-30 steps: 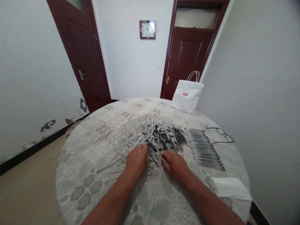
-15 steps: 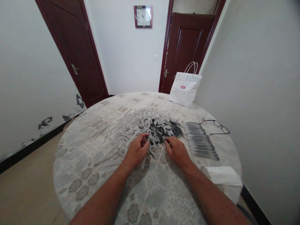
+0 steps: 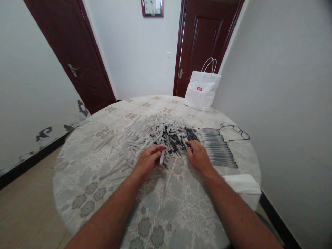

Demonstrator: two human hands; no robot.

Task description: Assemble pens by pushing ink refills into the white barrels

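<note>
— What do the hands have?

— The left hand (image 3: 147, 162), just below mid-frame, is curled round one white tube (image 3: 162, 156), pinched between thumb and fingers, with its end poking up toward the heap. The right hand (image 3: 198, 157) lies just to the right of it, fingers bent down onto the dark pieces at the heap's near edge. Whether it has one pinched, I cannot tell.

— And the heap?

— The heap (image 3: 155, 133) sits mid-frame on the table (image 3: 166, 207), against both sets of fingertips. It has white tubes toward the left and thin dark sticks (image 3: 178, 139) toward the right, tangled where they meet.

— How would you handle this well?

— My judgement: grip the tube near one end so the other stays free and steady. Let the right fingers take a single stick from the loose edge, not from under the tangle, since its neighbours could drag along and roll. Keep both hands low and close to the cloth.

— What lies further out?

— Right of the heap is a neat row of pens (image 3: 219, 150), side by side, with glasses (image 3: 236, 132) just beyond them. A folded tissue (image 3: 241, 183) is at the lower right rim. A white bag (image 3: 202, 90) stands at the table's far edge, upper centre, and a clock (image 3: 152, 7) hangs at the very top.
</note>
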